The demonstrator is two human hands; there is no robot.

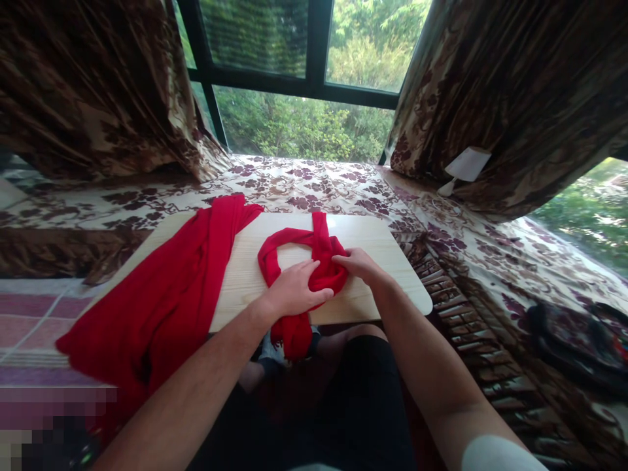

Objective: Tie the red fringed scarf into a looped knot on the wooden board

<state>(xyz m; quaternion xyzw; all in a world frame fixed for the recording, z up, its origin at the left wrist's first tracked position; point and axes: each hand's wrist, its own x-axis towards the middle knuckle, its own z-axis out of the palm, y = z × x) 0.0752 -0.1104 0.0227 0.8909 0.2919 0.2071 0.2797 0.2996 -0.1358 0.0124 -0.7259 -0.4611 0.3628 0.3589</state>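
A red scarf (324, 252) lies on the pale wooden table in front of me, curled into a loop with crossed layers at its right side. One end points to the far edge; another hangs over the near edge. My left hand (293, 288) rests on the loop's near side, its thumb stretched out apart from the fingers. At the loop's right side, my right hand (357, 263) pinches the fabric between thumb and fingers. To the left, a larger spread of red cloth (167, 294) drapes across the table and down off its near side.
The low table (402, 281) has rounded corners and stands against a ledge (304, 180) with floral fabric. A white lamp (466, 165) is at the right near the curtain (471, 78). A dark bag (574, 347) lies far right. My legs are below the table edge.
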